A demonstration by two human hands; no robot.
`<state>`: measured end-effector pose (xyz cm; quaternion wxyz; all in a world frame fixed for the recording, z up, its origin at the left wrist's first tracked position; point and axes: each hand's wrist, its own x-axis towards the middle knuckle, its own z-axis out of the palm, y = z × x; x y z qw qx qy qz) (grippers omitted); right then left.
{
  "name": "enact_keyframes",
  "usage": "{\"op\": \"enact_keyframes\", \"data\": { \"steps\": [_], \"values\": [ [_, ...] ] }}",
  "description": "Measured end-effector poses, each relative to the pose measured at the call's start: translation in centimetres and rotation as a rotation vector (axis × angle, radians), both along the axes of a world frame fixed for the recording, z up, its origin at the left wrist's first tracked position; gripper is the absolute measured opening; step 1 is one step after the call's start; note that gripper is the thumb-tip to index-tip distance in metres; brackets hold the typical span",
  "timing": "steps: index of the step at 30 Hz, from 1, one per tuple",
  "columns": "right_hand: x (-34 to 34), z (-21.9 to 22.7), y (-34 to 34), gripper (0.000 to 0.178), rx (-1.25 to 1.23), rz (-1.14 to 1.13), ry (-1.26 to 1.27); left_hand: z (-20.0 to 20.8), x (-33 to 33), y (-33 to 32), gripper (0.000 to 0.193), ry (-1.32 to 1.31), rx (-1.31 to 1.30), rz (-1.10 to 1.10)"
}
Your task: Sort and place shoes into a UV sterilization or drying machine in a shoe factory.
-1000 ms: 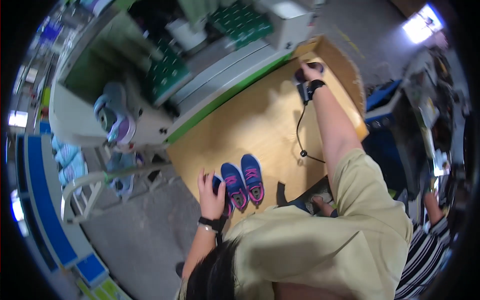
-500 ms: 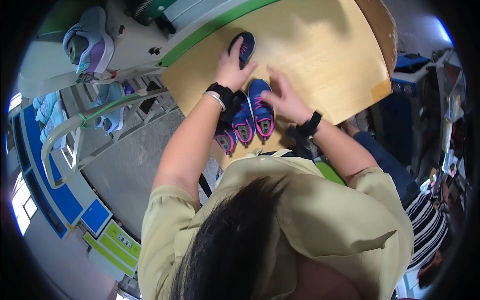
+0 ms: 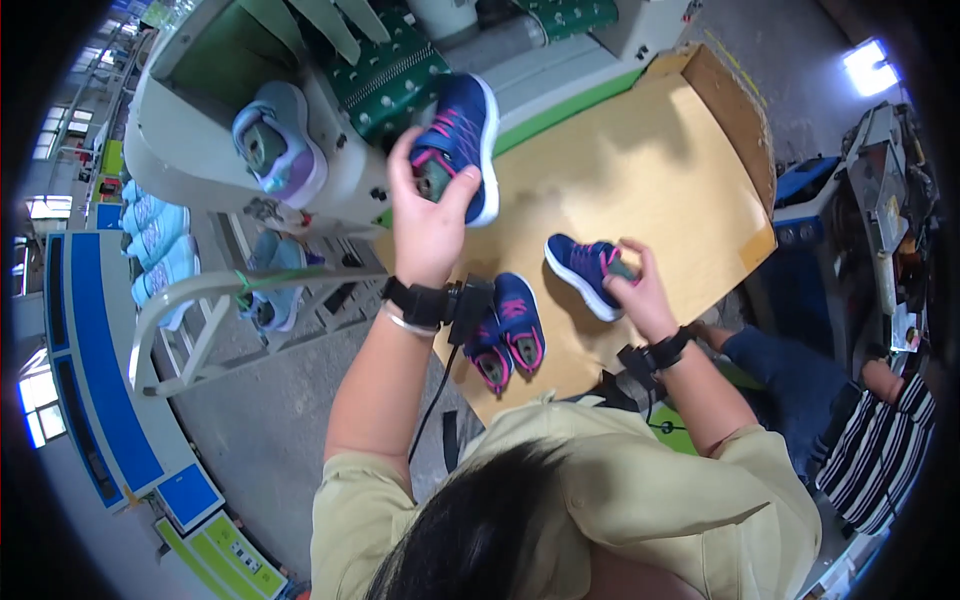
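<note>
My left hand grips a navy sneaker with pink laces and a white sole by its heel end, thumb on one side and fingers on the other. That shoe is raised at the far edge of the wooden table, in front of a green perforated belt. In my right hand is a second navy sneaker, also held around the heel, tilted over the tabletop. Between my forearms, two more navy sneakers stand side by side near the table's close edge. Grey-green forms fill the shoe openings.
A pale machine housing surrounds the belt, with a light blue and lilac sneaker on its left part. A metal rail and rack with pale blue shoes stand left. At right are a dark machine and a person in stripes.
Each hand has taken up a navy sneaker. The left one has gone up toward the belt; the right has moved rightward, away from the shoes left standing. The view has shifted, showing more belt.
</note>
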<state>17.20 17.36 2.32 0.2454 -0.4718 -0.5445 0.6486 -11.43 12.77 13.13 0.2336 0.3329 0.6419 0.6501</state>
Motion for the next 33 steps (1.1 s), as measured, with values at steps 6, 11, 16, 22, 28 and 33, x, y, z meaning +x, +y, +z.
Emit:
{"op": "enact_keyframes", "data": {
  "steps": [6,11,16,22,28,33],
  "values": [
    [-14.2,12.9,14.1,0.059,0.852,-0.09,0.341,3.3,-8.5,7.3,0.083,0.625,-0.09,0.448],
    [-24.0,11.2,27.8,0.063,1.051,-0.086,-0.034,2.8,-11.2,11.7,0.081,0.38,-0.151,0.36],
    [-23.5,9.9,26.2,0.075,1.136,-0.024,-0.228,-2.0,-3.0,0.5,0.079,0.753,-0.201,0.045],
    [-9.0,-3.0,10.2,0.081,1.12,0.504,-0.629,-9.3,3.8,-19.3,0.062,0.561,-0.818,-0.058],
    [3.9,-6.6,-5.4,0.099,0.763,0.943,-0.902,-18.5,6.3,-33.9,0.06,0.191,-1.291,-0.192],
    [5.8,-6.8,-8.5,0.1,0.695,0.863,-0.945,-29.2,7.0,-40.4,0.05,0.137,-1.35,-0.385]
  ]
}}
